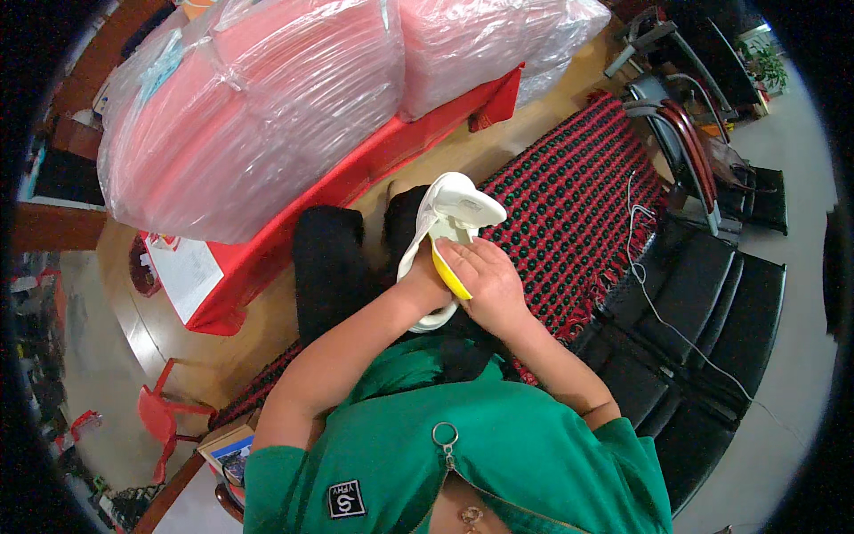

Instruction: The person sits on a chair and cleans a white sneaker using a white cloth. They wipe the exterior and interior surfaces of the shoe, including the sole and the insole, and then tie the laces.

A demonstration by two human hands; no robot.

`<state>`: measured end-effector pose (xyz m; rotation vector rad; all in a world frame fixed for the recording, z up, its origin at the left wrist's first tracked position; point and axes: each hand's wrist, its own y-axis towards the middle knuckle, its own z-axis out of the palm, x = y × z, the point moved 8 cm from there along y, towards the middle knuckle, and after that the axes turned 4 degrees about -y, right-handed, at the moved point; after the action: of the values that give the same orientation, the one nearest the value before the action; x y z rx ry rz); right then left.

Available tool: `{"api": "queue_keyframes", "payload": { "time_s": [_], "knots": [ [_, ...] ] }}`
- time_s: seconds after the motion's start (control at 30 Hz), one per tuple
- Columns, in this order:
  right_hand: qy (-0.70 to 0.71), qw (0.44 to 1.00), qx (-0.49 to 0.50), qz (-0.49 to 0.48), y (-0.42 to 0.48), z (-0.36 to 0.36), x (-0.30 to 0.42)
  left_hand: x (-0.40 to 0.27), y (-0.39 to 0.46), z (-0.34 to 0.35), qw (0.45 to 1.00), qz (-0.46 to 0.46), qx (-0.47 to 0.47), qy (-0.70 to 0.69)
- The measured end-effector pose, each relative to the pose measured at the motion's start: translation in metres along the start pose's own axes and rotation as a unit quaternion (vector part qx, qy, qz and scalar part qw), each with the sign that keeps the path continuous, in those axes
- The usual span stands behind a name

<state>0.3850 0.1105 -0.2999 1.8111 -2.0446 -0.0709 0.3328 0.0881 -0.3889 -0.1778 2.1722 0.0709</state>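
Note:
A white shoe (pixel 460 200) rests over my lap, its opening towards me and its tongue raised. My left hand (pixel 427 277) reaches into the shoe, with its fingers hidden by the shoe's side and a yellow-edged piece. My right hand (pixel 490 277) lies against that yellow-edged piece (pixel 450 270), which looks like an insole, its fingertips at the shoe's opening. Whether the fingers of my left hand are closed on anything cannot be seen.
Plastic-wrapped pink bundles (pixel 267 113) stand on a low table with a red cloth (pixel 373 170). A red-and-black woven cover (pixel 567 200) lies at right, beside black padded seating (pixel 687 320) with a white cable (pixel 680 334). A red stool (pixel 160 414) stands lower left.

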Motion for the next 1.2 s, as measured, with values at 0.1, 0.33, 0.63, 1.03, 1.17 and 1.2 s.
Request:
{"api": "queue_keyframes", "payload": {
  "time_s": [0.1,0.33,0.63,1.03,1.17,1.2],
  "knots": [
    [0.013,1.0,-0.003,-0.001,0.001,0.0,-0.003,-0.002,-0.007,0.0,0.99,-0.128,0.061,-0.004],
    [0.026,0.999,0.047,0.005,-0.004,0.0,-0.005,-0.051,-0.056,-0.036,0.996,-0.057,0.057,0.024],
    [-0.125,0.986,0.097,-0.048,0.012,-0.009,0.029,0.01,-0.092,-0.077,0.945,-0.169,-0.218,-0.172],
    [-0.007,0.98,0.183,-0.076,0.014,0.027,0.033,0.015,-0.089,-0.069,0.939,-0.151,-0.199,-0.237],
    [0.031,0.967,0.252,-0.022,0.012,0.03,0.028,0.018,-0.09,-0.061,0.931,-0.151,-0.176,-0.283],
    [0.075,0.965,0.252,-0.026,0.013,0.019,0.027,0.018,-0.091,-0.061,0.932,-0.156,-0.174,-0.277]
  ]
}}
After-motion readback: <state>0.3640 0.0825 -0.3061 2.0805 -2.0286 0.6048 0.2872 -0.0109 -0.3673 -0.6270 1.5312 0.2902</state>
